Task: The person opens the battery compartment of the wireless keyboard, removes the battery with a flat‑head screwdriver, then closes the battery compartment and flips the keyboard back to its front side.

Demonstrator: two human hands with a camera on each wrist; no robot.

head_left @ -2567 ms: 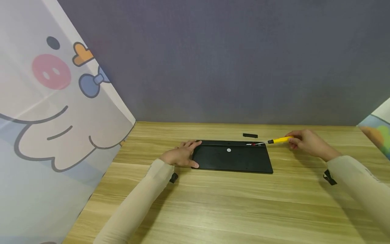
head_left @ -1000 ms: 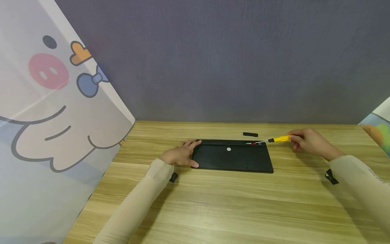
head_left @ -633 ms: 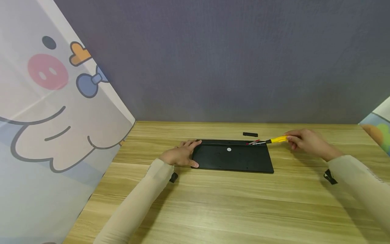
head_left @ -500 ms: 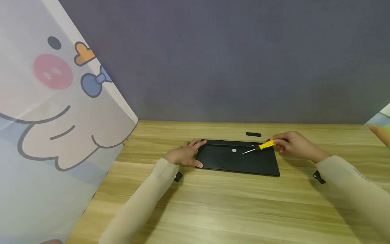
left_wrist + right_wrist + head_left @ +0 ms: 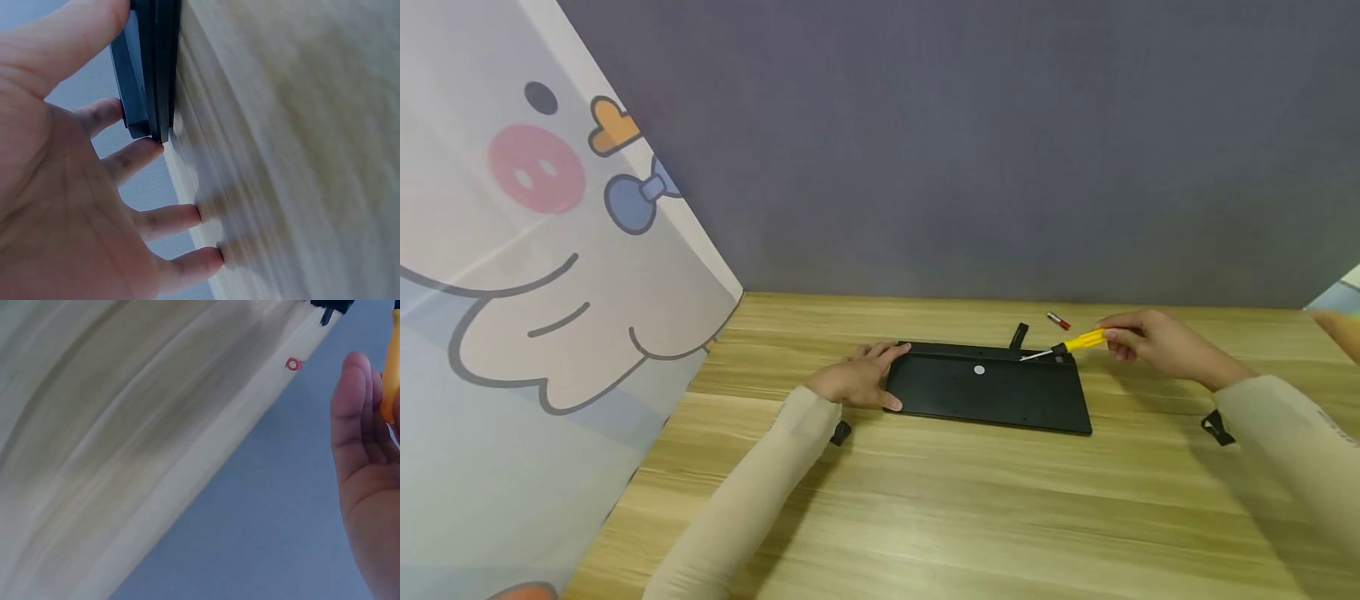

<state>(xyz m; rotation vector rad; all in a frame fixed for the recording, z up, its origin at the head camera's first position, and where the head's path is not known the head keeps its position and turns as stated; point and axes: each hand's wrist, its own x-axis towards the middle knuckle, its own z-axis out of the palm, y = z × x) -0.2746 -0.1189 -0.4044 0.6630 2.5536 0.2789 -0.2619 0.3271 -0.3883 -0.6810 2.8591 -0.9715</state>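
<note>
One battery has moved near the desk's back edge. Right hand pinches the likely light, stiff screwdriver's handle, the surest hold; left hand spreads against the keyboard.

A red-and-silver battery, earlier in the compartment of an upturned black keyboard, now lies on the wooden tabletop, between 1 and 2 o'clock from the keyboard's middle. The black battery cover has swung from roughly 3-to-9 to point at 1 o'clock. The right hand has drawn back toward 3 o'clock, returning the yellow screwdriver's tip to the far strip.
</note>
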